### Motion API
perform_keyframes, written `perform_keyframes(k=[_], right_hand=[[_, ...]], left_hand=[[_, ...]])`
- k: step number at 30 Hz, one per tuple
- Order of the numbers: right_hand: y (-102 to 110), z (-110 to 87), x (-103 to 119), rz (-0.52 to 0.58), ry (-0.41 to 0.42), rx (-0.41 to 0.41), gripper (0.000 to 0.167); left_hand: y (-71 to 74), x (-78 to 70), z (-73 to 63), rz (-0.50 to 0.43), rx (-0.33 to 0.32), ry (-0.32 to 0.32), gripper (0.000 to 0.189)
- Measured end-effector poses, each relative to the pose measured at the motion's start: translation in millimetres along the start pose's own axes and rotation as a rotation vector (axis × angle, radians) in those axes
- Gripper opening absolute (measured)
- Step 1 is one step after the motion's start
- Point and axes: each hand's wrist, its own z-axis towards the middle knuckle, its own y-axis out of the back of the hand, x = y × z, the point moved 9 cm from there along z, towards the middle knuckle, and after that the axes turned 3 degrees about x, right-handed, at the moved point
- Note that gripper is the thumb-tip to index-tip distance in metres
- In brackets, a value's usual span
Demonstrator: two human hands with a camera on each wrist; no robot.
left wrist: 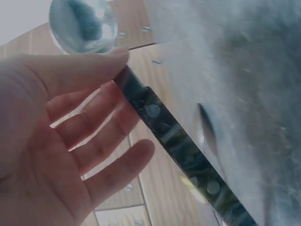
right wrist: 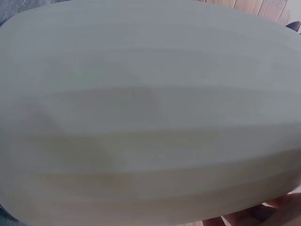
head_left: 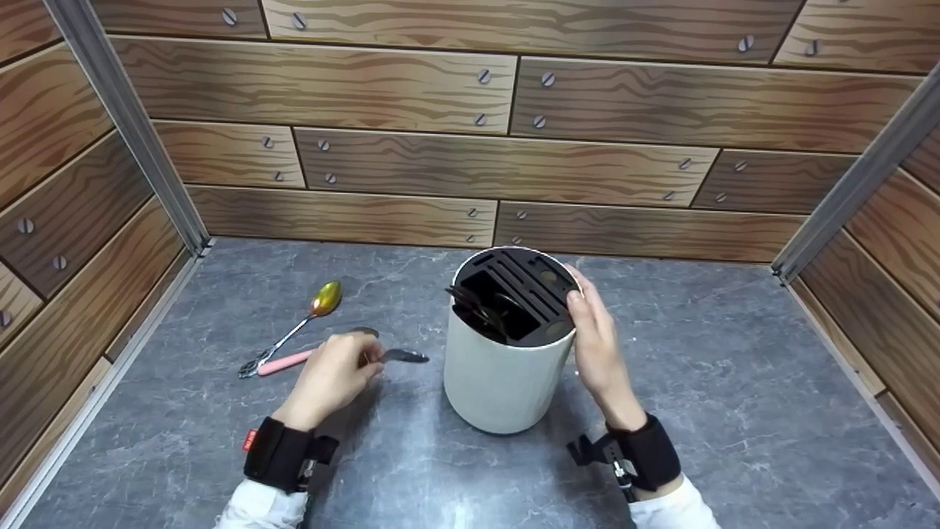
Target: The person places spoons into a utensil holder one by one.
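Observation:
My left hand (head_left: 334, 375) pinches a spoon (left wrist: 183, 150) at its neck, between thumb and fingers. Its dark riveted handle slants down from the fingertips in the left wrist view, and its steel bowl (head_left: 405, 356) points right in the head view. To the right stands a white cylindrical knife and utensil holder (head_left: 496, 393) with a black slotted top. My right hand (head_left: 598, 345) rests against the holder's right side, thumb at the rim and fingers along the far side. Dark utensils (head_left: 481, 312) lean in its large opening.
Left of the holder, a spoon with an ornate silver handle and golden bowl (head_left: 327, 297) lies on the grey table. Beside it, partly under my left hand, lies a pink-handled utensil (head_left: 285, 362). Wood-patterned walls (head_left: 411, 162) enclose the back and both sides.

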Motion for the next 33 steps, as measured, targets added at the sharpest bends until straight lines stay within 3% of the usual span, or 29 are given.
perform_keyframes(k=[8,19,23,33], right_hand=[[0.5,-0.2,0.8,-0.016,-0.005,-0.001,0.051],[1.0,0.6,-0.7,-0.022,-0.002,-0.009,0.051],[1.7,-0.3,-0.6,-0.025,-0.012,-0.010,0.050],[0.9,-0.3,0.4,-0.031,-0.008,-0.008,0.050]], left_hand=[[30.0,-4.8,-2.8,-0.230,-0.129,-0.002,0.007],[48.0,1.1,-5.7,-0.547,-0.295,0.115,0.005],[52.5,-0.2,-8.6,-0.582,-0.337,0.115,0.005],[55.1,-10.6,-13.1,-0.621,-0.346,0.105,0.007]])
